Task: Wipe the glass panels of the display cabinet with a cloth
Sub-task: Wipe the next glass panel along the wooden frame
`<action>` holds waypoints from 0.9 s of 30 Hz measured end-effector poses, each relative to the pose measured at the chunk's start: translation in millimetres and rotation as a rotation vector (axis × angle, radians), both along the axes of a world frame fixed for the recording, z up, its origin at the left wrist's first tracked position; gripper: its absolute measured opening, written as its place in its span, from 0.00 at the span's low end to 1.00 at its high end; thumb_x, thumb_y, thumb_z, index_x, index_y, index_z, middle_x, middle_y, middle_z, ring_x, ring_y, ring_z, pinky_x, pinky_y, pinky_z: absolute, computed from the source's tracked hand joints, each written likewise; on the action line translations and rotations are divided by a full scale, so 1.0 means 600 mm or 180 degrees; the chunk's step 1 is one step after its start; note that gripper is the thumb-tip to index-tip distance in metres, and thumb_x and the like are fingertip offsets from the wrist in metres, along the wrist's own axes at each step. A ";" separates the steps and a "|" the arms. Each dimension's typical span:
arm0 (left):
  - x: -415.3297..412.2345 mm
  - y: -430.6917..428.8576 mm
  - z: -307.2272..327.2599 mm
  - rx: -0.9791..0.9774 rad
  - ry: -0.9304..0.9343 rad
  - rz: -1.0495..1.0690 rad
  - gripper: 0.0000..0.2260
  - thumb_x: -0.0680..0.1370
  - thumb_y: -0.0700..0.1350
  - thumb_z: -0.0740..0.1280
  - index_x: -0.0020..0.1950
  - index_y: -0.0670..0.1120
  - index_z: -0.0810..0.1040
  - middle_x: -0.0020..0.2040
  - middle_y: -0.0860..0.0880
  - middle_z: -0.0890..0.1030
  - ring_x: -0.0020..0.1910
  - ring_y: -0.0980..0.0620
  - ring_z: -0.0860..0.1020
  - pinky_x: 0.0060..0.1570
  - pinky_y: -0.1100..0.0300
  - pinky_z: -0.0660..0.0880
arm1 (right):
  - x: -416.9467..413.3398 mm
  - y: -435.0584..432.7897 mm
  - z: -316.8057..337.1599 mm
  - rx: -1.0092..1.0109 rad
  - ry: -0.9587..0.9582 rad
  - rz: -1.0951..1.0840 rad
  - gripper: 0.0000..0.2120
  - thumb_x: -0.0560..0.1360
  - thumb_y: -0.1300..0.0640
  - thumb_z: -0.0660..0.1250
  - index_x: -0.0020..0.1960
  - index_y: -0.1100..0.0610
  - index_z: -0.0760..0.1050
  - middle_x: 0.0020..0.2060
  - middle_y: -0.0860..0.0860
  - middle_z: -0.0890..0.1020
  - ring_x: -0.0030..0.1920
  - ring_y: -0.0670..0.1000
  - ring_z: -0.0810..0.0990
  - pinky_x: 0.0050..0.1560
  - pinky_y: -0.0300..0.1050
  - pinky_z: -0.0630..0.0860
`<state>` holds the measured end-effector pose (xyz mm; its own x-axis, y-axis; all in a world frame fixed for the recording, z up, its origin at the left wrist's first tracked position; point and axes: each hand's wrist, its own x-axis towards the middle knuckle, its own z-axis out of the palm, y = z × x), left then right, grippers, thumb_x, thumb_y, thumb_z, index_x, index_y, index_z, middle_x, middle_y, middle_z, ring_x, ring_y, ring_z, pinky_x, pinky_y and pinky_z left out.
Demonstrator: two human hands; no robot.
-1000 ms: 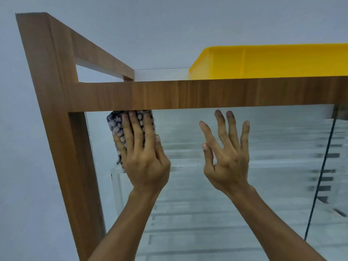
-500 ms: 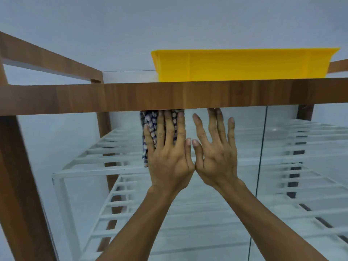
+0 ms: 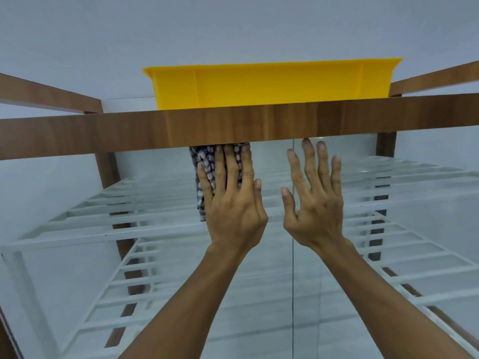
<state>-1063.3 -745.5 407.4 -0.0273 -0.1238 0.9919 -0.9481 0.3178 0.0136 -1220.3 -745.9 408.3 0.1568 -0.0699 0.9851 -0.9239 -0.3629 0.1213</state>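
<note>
The display cabinet has a wooden frame and glass front panels, split by a vertical seam. My left hand lies flat with straight fingers, pressing a blue-and-white checked cloth against the left glass panel just under the top rail. The cloth's upper edge is hidden behind the rail and most of it is under my hand. My right hand is spread flat on the glass beside the seam, fingertips near the rail, holding nothing.
A yellow plastic tray sits on top of the cabinet. White slatted shelves show behind the glass. Wooden posts stand at the back left and back right. A pale wall lies behind.
My left hand and the cloth have slid right along the top of the glass, from the left corner to near the seam. My right hand also moved right and the view shifted right.
</note>
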 end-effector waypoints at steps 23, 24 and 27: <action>-0.027 -0.005 -0.047 0.0057 -0.1138 -0.0060 0.25 0.86 0.49 0.54 0.83 0.44 0.58 0.83 0.41 0.58 0.84 0.46 0.52 0.82 0.44 0.47 | -0.018 -0.006 -0.022 -0.0012 -0.0141 0.0348 0.25 0.83 0.58 0.54 0.79 0.66 0.60 0.79 0.64 0.60 0.80 0.64 0.56 0.81 0.63 0.49; -0.015 -0.005 -0.046 0.0020 -0.0968 0.0022 0.25 0.86 0.49 0.54 0.83 0.44 0.58 0.83 0.42 0.57 0.83 0.46 0.53 0.82 0.44 0.47 | -0.016 -0.004 -0.031 0.0030 -0.0095 0.0309 0.25 0.84 0.58 0.53 0.79 0.65 0.59 0.79 0.63 0.59 0.81 0.63 0.55 0.81 0.64 0.48; -0.016 -0.006 -0.026 -0.0028 -0.0233 0.0195 0.26 0.86 0.50 0.52 0.83 0.44 0.56 0.83 0.43 0.53 0.83 0.47 0.51 0.82 0.43 0.46 | -0.009 -0.004 -0.062 0.0067 -0.0067 0.0221 0.25 0.85 0.58 0.50 0.80 0.64 0.57 0.80 0.61 0.58 0.81 0.60 0.53 0.81 0.64 0.48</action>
